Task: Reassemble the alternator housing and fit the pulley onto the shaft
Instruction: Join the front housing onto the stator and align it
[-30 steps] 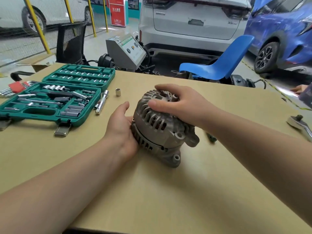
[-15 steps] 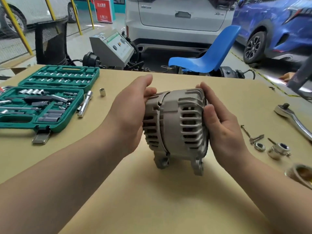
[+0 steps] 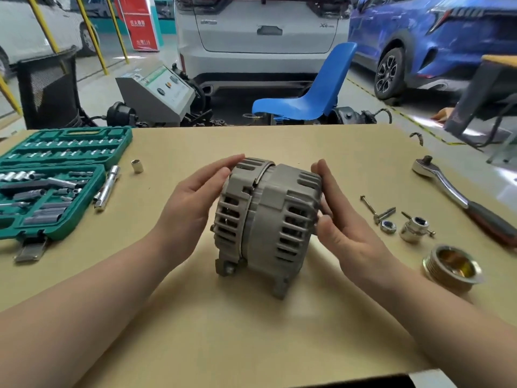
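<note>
Left hand [image 3: 193, 197] and right hand [image 3: 344, 228] flat, fingers straight, pressing opposite ends of alternator housing [image 3: 265, 217]. Green socket case [image 3: 53, 183] lies open, sockets and bits inside.

On my desk [image 3: 251, 331] I count one alternator [image 3: 265, 219], one pulley [image 3: 451, 266], one ratchet handle [image 3: 458, 197], one green socket set case [image 3: 53, 180], one loose socket [image 3: 137, 166], one extension bar [image 3: 107, 187], one nut [image 3: 388, 227] and two long bolts [image 3: 373, 210]. Beyond it are one blue chair [image 3: 307, 99] and three cars [image 3: 263, 32].
</note>
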The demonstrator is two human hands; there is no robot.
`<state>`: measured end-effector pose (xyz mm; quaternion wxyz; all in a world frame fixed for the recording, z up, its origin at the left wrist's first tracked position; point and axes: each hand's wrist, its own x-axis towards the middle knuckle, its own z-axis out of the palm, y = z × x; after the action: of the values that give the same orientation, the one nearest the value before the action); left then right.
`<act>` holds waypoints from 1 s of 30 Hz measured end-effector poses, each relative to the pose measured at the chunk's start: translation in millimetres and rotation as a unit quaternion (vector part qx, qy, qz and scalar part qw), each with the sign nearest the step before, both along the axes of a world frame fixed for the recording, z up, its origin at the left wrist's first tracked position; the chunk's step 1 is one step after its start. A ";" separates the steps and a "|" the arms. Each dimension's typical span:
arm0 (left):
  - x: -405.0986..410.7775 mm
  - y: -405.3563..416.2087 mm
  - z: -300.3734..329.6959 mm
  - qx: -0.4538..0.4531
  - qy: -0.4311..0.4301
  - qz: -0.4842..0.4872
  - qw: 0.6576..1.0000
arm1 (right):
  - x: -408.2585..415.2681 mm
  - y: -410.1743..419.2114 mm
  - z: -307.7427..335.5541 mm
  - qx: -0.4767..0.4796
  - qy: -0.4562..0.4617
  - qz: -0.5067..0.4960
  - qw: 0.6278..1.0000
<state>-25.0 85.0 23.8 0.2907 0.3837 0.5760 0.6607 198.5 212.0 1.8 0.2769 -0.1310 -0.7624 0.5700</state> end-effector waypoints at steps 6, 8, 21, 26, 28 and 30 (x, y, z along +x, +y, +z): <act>10.7 11.4 -18.2 -0.006 -0.243 -0.100 0.965 | -4.5 -9.7 2.0 0.020 -0.021 -0.009 1.000; 11.7 7.6 -16.6 0.013 -0.240 -0.102 0.965 | -7.0 -7.6 2.5 0.014 -0.022 0.010 1.000; 17.7 -16.0 -21.7 0.124 -0.044 0.044 0.990 | -67.9 -44.1 -5.9 -0.143 0.179 -0.178 0.957; 19.9 -16.2 -19.4 0.140 -0.058 0.049 0.987 | -75.0 -48.4 2.0 -0.162 0.190 -0.193 0.949; 19.5 -16.3 -20.5 0.140 -0.060 0.062 0.986 | -75.3 -46.5 2.7 -0.153 0.187 -0.184 0.953; 19.3 -16.6 -22.4 0.141 -0.061 0.074 0.985 | -76.4 -45.1 3.2 -0.144 0.183 -0.184 0.955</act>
<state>-5.7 68.4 1.4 0.2186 0.3366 0.4853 0.7768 122.0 166.9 5.0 0.4900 -0.2003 -0.5713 0.6272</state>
